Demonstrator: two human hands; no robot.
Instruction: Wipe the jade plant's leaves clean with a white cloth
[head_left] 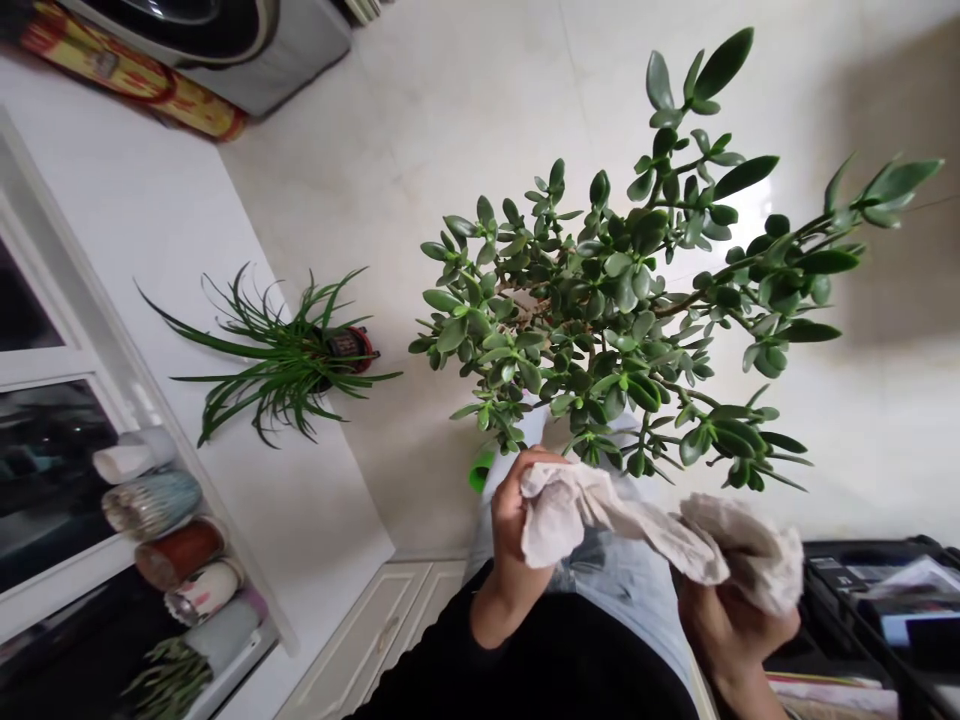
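A crumpled off-white cloth (622, 520) stretches between my two hands, in front of my lap. My left hand (514, 510) is closed around its left end, with the fingers partly hidden by the fabric. The bunched right end covers most of my right hand (739, 620), which is wrapped around it from below. Just beyond the cloth stands a large jade plant (600, 290) with thick, glossy green leaves. Its lowest leaves hang close to my left hand. The plant's pot is hidden by the foliage.
Left of the jade plant is a spider-like potted plant (300, 350). Several pots, including a brown pot (176, 553), line the window sill. A washing machine (277, 50) and a patterned roll (135, 80) stand at upper left. A black crate (885, 600) is at right, a green object (480, 470) near my leg.
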